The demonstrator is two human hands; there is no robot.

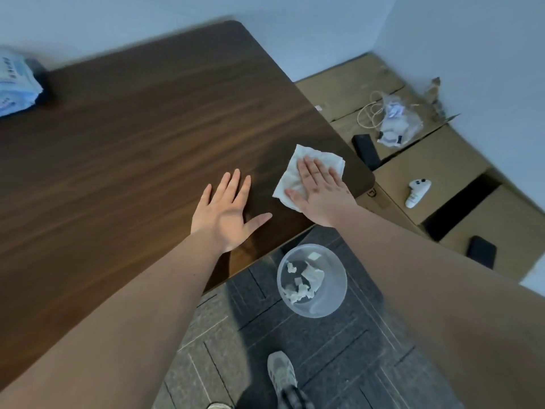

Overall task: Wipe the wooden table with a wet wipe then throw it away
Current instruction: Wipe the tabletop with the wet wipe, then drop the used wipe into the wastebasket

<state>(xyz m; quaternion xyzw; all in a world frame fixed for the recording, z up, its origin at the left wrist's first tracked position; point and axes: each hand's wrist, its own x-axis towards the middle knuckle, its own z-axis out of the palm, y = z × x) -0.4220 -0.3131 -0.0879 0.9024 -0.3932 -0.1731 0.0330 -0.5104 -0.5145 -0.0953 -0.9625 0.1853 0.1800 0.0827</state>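
A dark wooden table (141, 137) fills the left and middle of the head view. A white wet wipe (295, 169) lies spread near the table's right corner. My right hand (321, 190) presses flat on the wipe, fingers together and stretched out. My left hand (227, 214) rests flat on the bare wood just left of it, fingers apart and holding nothing. On the floor below the table edge stands a clear round bin (312, 280) with several crumpled white wipes inside.
A blue-white wipes pack (16, 84) sits at the table's far left. Cardboard boxes (427, 169) to the right carry a white controller (417, 191), a plastic bag with cable (395, 122) and dark phones (365, 150). My shoe (283, 376) stands on grey carpet.
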